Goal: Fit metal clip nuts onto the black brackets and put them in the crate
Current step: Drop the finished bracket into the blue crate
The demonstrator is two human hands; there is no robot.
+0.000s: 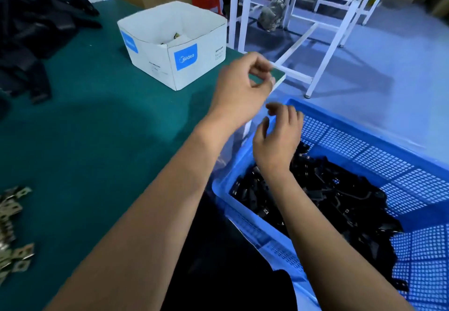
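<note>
Finished black brackets (pixel 323 189) lie heaped in the blue crate (pixel 364 140) beside the table (pixel 97 128); unfitted ones are piled far left, clip nuts (pixel 12 225) at the near-left edge. Small and stiff, probably light, they suit an edge pinch. Left hand (pixel 240 87) and right hand (pixel 277 138) hover loosely curled, each grip empty.

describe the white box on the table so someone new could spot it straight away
Start at the green table and look to its far edge, beyond the left hand. The white cardboard box stands there open-topped; blue Midea logos set it apart from the blue crate beside the table.
</note>
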